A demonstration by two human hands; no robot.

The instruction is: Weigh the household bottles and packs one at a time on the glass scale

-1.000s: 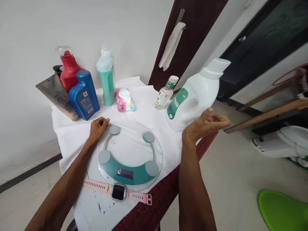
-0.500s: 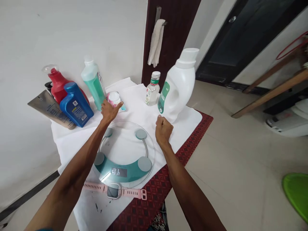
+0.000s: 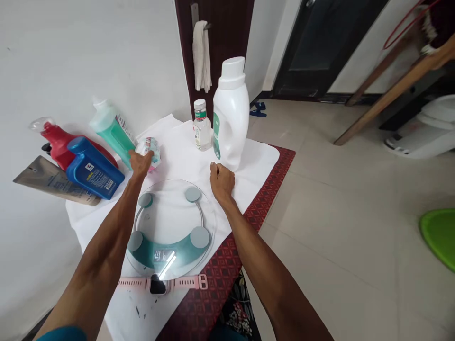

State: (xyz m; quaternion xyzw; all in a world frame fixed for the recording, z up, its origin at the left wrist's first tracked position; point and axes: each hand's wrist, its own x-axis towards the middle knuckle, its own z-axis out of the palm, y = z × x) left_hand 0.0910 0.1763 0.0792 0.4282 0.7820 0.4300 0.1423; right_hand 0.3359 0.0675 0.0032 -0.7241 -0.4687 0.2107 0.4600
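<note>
My left hand (image 3: 141, 162) is closed around a small pink-and-white flowered packet (image 3: 152, 147), held just above the white cloth beside the green bottle (image 3: 113, 130). Loosely curled and holding nothing, my right hand (image 3: 221, 179) rests on the cloth just in front of the big white detergent jug (image 3: 231, 113), which stands upright. Between my forearms lies a round glass bathroom scale (image 3: 170, 227) with its display lit. A pink smartwatch (image 3: 161, 283) lies in front of the scale.
A small clear bottle (image 3: 201, 125) stands left of the jug. A blue bottle (image 3: 93, 167), a red spray bottle (image 3: 59, 139) and a grey pouch (image 3: 50, 179) lean by the wall. The table's (image 3: 273, 175) right edge drops to tiled floor; a green stool (image 3: 439, 234) is far right.
My right hand set the white jug upright on the table and let go. My left hand moved from the scale's edge to the flowered packet and closed on it.
</note>
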